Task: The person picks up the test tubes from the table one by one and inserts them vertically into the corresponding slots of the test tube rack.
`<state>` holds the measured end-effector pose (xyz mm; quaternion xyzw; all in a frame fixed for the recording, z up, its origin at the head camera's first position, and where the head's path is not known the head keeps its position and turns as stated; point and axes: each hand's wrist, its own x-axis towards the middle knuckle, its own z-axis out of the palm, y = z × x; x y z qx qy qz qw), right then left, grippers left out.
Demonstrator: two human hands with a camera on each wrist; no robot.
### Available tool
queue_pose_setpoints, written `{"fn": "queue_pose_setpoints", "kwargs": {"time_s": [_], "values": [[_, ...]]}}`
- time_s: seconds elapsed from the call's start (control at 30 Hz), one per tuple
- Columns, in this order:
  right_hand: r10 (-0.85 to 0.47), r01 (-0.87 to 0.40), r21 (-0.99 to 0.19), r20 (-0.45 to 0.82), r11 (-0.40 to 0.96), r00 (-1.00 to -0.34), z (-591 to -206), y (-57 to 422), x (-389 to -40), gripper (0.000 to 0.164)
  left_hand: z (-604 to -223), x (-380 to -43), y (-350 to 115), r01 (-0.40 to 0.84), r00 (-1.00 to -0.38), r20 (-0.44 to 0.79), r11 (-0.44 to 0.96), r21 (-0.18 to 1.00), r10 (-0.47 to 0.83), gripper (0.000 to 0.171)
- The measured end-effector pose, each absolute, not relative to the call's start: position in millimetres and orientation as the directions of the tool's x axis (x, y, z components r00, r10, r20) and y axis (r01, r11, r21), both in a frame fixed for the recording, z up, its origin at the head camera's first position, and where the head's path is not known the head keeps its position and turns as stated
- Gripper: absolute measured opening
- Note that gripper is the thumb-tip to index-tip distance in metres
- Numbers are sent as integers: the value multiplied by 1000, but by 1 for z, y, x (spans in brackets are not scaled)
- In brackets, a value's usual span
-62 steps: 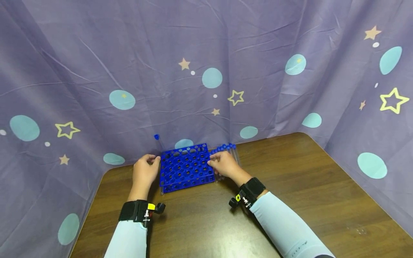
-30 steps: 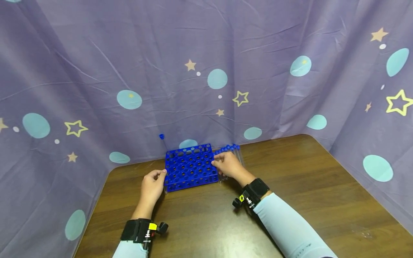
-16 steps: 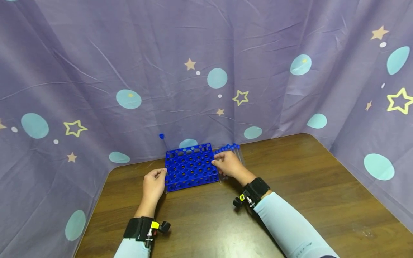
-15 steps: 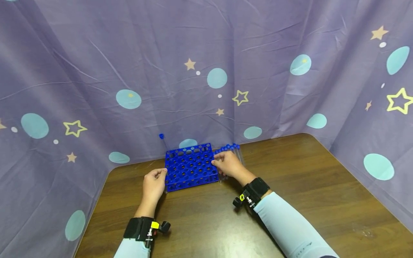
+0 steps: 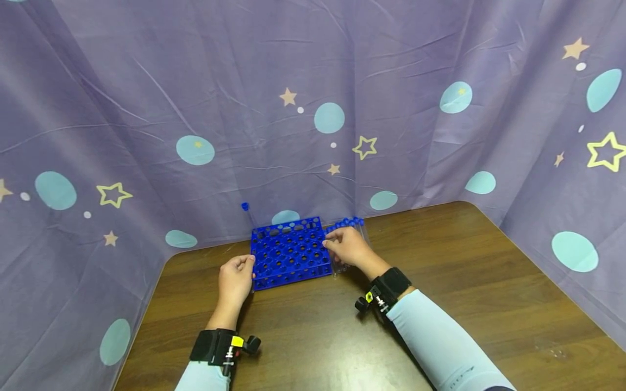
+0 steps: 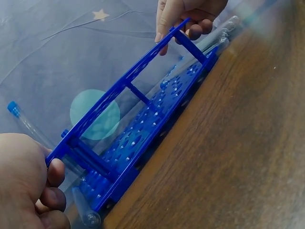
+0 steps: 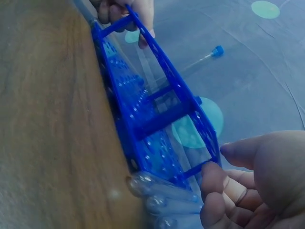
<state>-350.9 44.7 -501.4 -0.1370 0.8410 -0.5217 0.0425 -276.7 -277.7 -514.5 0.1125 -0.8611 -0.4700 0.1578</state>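
Observation:
A blue test tube rack (image 5: pixel 288 250), full of round holes, stands at the back of the table near the curtain. My left hand (image 5: pixel 236 278) pinches the left end of its top plate, thumb above and fingers curled below, as the left wrist view shows. At the opposite end my right hand (image 5: pixel 348 247) holds the top plate's edge between thumb and fingers. One tube with a blue cap (image 5: pixel 245 206) leans behind the left end of the rack. Several clear test tubes (image 7: pixel 164 202) with blue caps (image 5: pixel 348 221) lie beside the right end, partly hidden by my right hand.
The wooden table (image 5: pixel 313 326) reaches back to a purple curtain (image 5: pixel 244 98) with stars and teal ovals, which also hangs at both sides. A small clear object (image 5: pixel 555 350) lies far right on the table.
My left hand was slightly off the rack's left end and has come in to grip it. My right hand stays at the right end. The view has shifted a little.

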Motion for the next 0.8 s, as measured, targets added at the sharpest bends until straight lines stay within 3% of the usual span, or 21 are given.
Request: {"fn": "queue_pose_setpoints", "kwargs": {"time_s": [0.23, 0.47, 0.8], "values": [[-214, -191, -870, 102, 455, -972, -497, 60, -357, 27, -515, -277, -278, -42, -924, 163, 516, 856, -345, 29], [-120, -233, -755, 202, 613, -972, -489, 83, -365, 32, -513, -277, -277, -35, -928, 163, 514, 857, -336, 30], [-69, -141, -681, 132, 719, -989, -491, 113, -371, 48, -513, -278, -279, -44, -929, 159, 526, 849, -335, 30]]}}
